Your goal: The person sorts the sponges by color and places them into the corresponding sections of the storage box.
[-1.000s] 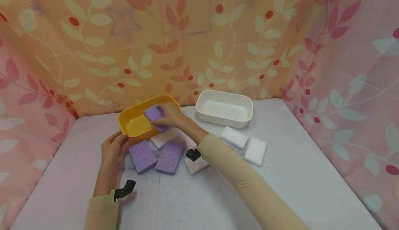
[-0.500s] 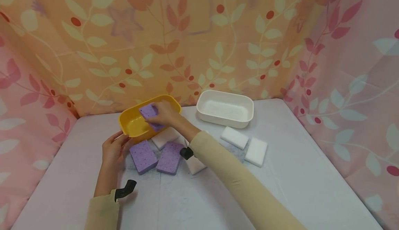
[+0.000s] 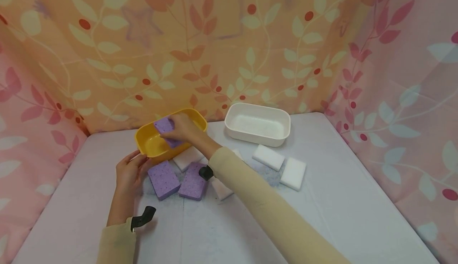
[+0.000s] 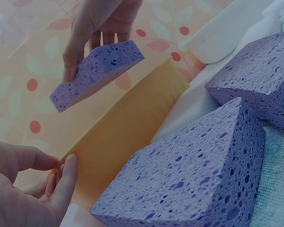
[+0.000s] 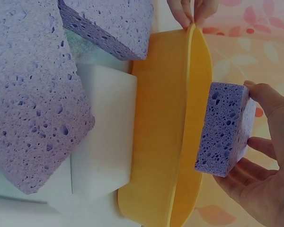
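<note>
A purple sponge [image 3: 165,126] is gripped between the thumb and fingers of my right hand [image 3: 186,129]. It hangs above the opening of the yellow tub [image 3: 196,117]; in the left wrist view the held sponge [image 4: 99,71] is clear of the rim. My left hand [image 3: 129,173] pinches the tub's near left rim, as the right wrist view also shows. Just in front of the tub lie two more purple sponges, one on the left [image 3: 163,179] and one on the right [image 3: 193,181]. A white sponge [image 3: 187,158] lies against the tub's front.
A white tub [image 3: 255,140] stands at the back, right of the yellow one. Two white sponges, one [image 3: 268,157] nearer the tub and one [image 3: 293,173] farther right, lie before it. Another white sponge [image 3: 222,189] is partly hidden by my right sleeve. Patterned curtains enclose the table.
My right hand has moved left with the purple sponge, farther over the yellow tub. The left hand has stayed at the rim.
</note>
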`<action>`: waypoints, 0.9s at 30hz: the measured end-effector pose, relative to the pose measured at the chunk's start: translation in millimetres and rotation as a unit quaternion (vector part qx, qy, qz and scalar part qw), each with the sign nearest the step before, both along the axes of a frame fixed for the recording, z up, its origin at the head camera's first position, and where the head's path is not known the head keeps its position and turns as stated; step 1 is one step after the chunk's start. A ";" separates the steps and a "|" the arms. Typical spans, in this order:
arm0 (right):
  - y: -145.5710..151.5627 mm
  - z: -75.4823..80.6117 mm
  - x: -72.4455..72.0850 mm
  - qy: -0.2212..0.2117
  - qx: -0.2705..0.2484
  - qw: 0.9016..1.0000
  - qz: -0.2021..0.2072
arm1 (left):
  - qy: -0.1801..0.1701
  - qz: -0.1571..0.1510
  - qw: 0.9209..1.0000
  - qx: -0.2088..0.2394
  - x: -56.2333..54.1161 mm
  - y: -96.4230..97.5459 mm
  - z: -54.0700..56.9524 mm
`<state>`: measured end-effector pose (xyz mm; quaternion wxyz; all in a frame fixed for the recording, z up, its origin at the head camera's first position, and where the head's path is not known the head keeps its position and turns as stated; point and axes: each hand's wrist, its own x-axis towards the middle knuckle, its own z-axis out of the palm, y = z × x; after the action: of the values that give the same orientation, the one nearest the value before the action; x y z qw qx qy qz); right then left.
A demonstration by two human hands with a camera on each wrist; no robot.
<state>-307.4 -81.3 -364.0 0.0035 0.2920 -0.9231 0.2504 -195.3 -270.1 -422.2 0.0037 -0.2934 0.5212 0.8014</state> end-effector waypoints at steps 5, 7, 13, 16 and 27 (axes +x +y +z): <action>-5.9 -1.0 -3.8 0.002 0.019 1.000 -0.009 | 0.000 -0.002 1.000 -0.010 0.4 1.6 0.3; -8.2 -1.2 -4.6 -0.007 0.021 1.000 -0.013 | 0.000 -0.004 1.000 -0.015 0.5 1.9 -0.1; -16.6 -1.5 -5.5 -0.034 0.015 0.999 -0.030 | -0.004 -0.001 1.000 -0.018 0.0 1.0 -0.9; -21.3 -3.4 -5.5 -0.039 0.011 0.998 -0.040 | -0.007 -0.002 1.000 -0.022 0.2 0.4 -1.4; -30.1 -16.7 -4.4 -0.028 0.007 0.998 -0.051 | 0.014 -0.008 1.000 -0.014 0.7 -0.3 -0.4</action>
<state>-311.8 -111.4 -380.8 -0.0121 0.2376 -0.9382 0.2512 -194.6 -270.4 -422.7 -0.0008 -0.2782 0.5350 0.7978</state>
